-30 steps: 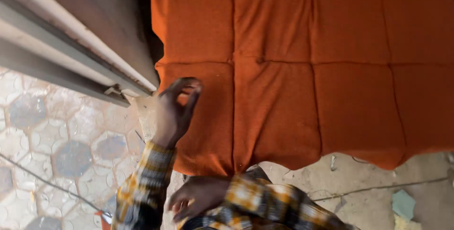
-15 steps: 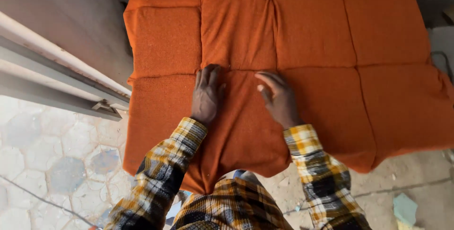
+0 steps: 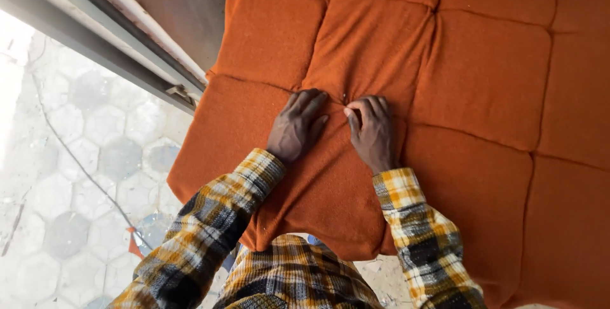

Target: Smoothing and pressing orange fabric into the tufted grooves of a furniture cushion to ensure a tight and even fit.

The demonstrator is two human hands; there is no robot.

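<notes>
Both hands have drawn together since half a second ago and now meet at a tuft point near the front-left part of the orange tufted cushion. Left hand lies palm down on the fabric, fingers loosely spread and angled toward the tuft, gripping nothing. Right hand rests just beside it, fingers curled with the thumb and forefinger pinched at the tuft; something small may be held there, but it is too tiny to tell. Both forearms in yellow plaid sleeves reach up over the cushion's near edge. Left of the cushion runs a metal door track, with hexagon-tiled floor beyond it.
</notes>
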